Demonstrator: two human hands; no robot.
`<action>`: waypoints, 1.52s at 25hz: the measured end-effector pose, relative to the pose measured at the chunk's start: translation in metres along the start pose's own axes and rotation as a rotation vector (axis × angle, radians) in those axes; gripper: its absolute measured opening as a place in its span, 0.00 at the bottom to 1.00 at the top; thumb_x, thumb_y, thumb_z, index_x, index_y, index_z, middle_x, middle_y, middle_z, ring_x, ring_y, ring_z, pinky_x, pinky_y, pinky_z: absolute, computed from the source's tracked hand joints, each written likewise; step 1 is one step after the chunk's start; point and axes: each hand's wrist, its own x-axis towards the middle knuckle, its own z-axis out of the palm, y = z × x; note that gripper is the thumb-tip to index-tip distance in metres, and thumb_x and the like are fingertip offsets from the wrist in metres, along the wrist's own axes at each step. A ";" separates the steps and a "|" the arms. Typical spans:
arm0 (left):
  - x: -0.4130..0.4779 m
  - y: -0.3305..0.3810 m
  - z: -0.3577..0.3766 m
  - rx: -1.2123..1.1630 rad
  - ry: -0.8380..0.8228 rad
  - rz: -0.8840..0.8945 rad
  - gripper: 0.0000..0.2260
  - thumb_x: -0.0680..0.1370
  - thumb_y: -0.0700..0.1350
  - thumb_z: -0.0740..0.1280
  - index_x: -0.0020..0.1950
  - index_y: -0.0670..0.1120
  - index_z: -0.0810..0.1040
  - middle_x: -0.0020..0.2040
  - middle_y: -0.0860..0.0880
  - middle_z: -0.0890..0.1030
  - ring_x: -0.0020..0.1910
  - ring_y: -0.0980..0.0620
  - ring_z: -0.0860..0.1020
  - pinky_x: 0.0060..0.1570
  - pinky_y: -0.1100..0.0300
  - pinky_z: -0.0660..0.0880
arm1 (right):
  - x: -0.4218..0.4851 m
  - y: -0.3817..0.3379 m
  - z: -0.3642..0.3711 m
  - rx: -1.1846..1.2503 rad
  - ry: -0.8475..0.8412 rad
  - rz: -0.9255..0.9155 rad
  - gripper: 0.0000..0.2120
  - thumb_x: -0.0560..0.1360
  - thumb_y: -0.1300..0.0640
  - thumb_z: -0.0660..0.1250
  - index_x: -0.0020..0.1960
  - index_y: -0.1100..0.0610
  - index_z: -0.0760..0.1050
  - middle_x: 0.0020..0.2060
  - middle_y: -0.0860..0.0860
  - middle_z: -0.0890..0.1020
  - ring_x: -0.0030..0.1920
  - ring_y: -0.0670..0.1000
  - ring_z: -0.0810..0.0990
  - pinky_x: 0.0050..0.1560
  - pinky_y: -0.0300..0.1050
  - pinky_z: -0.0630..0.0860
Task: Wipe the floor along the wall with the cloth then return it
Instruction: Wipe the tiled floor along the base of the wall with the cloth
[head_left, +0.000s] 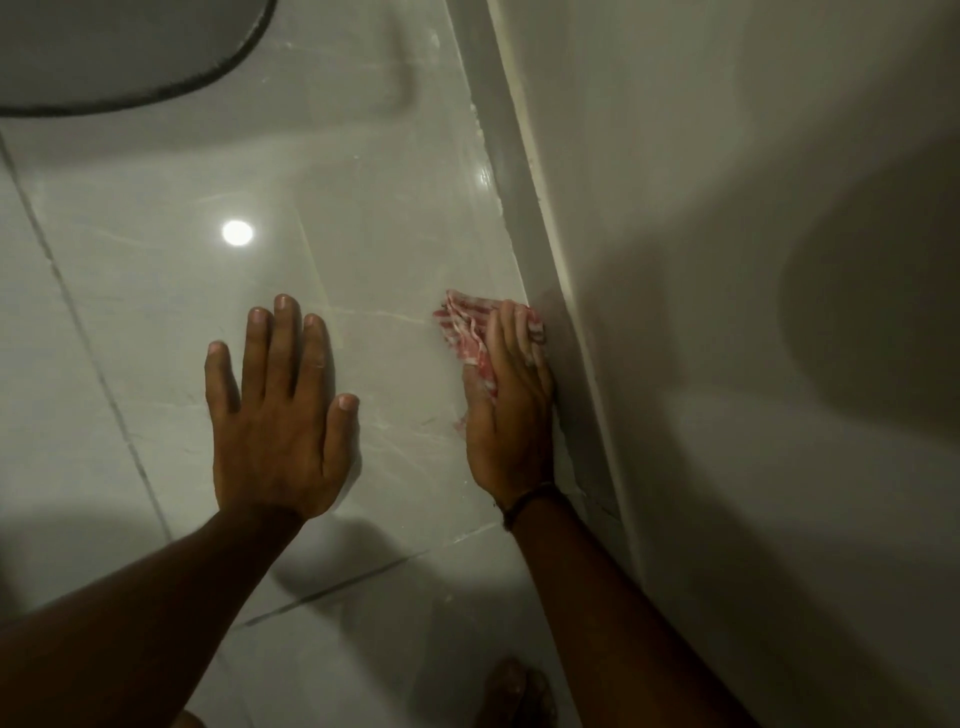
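A: Glossy pale floor (332, 171), tiled, dark grout lines, one lamp reflection. Wall (727, 260) runs up the right side with a grey skirting strip (524, 218) at its foot. Dark-edged rug (119, 57) at far left corner.

B: Where is the cloth?

A: Red-and-white cloth (467, 332) lies under the right hand (511, 410), bunched, poking out past the fingertips and on the thumb side. It sits on the floor hard against the skirting.

B: Grip?

A: Not a closed fist. Fingers lie long and nearly flat, pressing the cloth down, little-finger edge touching the skirting. Whether any fold is pinched underneath cannot be told. A thin band (524, 499) sits on that wrist.

B: Other hand?

A: Left hand (280, 410) is spread wide, palm down on bare tile, holding nothing. It looks like a prop for body weight. It is well apart from the cloth, toward the room side.

B: What does the next stroke turn on?

A: The floor-wall seam. It runs straight ahead of the fingertips and away, and the hand's long axis already lines up with it. Likely mid-wipe, return not yet begun.

B: Room to move?

A: Ahead of the grip, open tile all along the skirting. Wall side is blocked. A foot (514, 691) sits behind the wrist, near the forearm.
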 end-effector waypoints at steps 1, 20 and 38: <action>-0.001 0.000 0.000 0.005 0.004 0.002 0.35 0.86 0.58 0.50 0.90 0.41 0.54 0.91 0.38 0.53 0.91 0.39 0.50 0.87 0.35 0.46 | 0.011 -0.005 0.001 0.021 0.001 -0.003 0.27 0.84 0.57 0.60 0.80 0.60 0.57 0.80 0.52 0.58 0.82 0.50 0.52 0.82 0.50 0.50; -0.002 -0.003 0.003 0.027 -0.005 -0.009 0.35 0.86 0.58 0.48 0.90 0.42 0.52 0.91 0.40 0.51 0.91 0.40 0.48 0.88 0.40 0.40 | -0.040 0.018 0.001 -0.110 -0.014 0.054 0.28 0.83 0.57 0.56 0.81 0.57 0.55 0.81 0.50 0.55 0.82 0.48 0.50 0.81 0.41 0.44; -0.003 -0.004 0.001 -0.020 0.004 -0.025 0.32 0.87 0.57 0.49 0.90 0.44 0.55 0.91 0.41 0.54 0.91 0.42 0.51 0.87 0.41 0.42 | 0.014 0.009 0.003 -0.354 -0.085 -0.175 0.34 0.82 0.51 0.63 0.82 0.60 0.54 0.82 0.60 0.59 0.83 0.59 0.55 0.82 0.54 0.49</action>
